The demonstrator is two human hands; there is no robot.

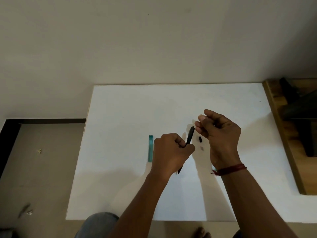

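While left hand (171, 152) fingers clench black pen (190, 135), right hand (222, 134) fingers pinch tiny wire-like piece (201, 117)

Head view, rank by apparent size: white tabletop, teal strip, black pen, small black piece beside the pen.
1. white tabletop
2-3. black pen and teal strip: unsure. The pen looks longer, but the left hand holds it raised, nearer the camera.
4. small black piece

A red thread band (230, 169) circles the right wrist, both forearms (137, 201) bare, trousers (100, 224) seemingly grey-blue.
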